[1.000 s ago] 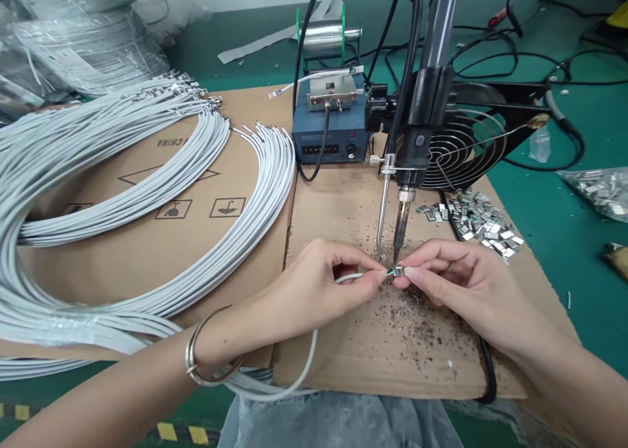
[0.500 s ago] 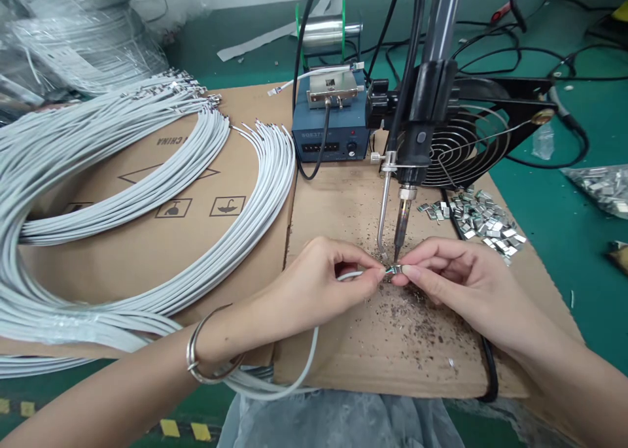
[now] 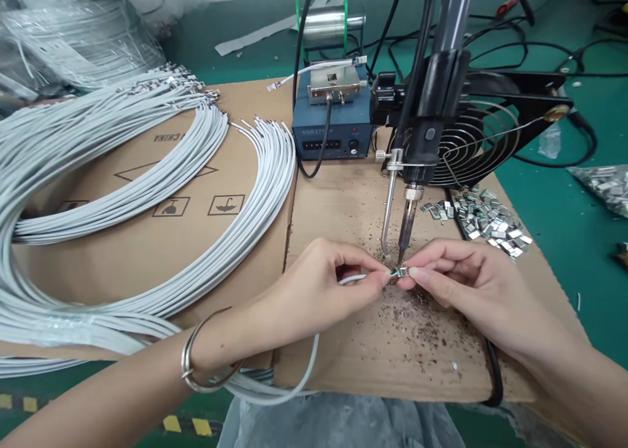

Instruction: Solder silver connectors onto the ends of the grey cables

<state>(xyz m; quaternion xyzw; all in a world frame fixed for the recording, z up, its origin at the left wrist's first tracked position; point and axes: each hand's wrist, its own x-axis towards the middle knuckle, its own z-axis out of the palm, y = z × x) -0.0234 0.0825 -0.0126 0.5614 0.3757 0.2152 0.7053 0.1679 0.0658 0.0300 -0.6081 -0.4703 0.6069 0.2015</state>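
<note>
Pinched between the thumb and fingers of my left hand [image 3: 338, 275] is the end of a white cable [image 3: 314, 356], its thin coloured wires showing past the fingertips. My right hand [image 3: 456, 278] pinches a small metal connector [image 3: 403, 272] by its far end. Wires and connector meet right under the tip of a soldering iron [image 3: 406, 229], which is clamped upright in a stand. Whether the tip touches them I cannot tell. A thin metal solder feed tube [image 3: 388, 216] ends just left of the tip.
Bundled white cables [image 3: 245, 239] curve over the cardboard [image 3: 343, 206] on the left. Behind stand a blue control box [image 3: 333, 124] and a solder spool [image 3: 324, 29]. A fan [image 3: 456, 140] sits behind the iron. Loose connectors [image 3: 490, 222] lie in a pile at the right.
The whole view has shifted slightly. Both hands keep their pinch on the cable and connector at the iron's tip, and more of the connector's metal shows now.
</note>
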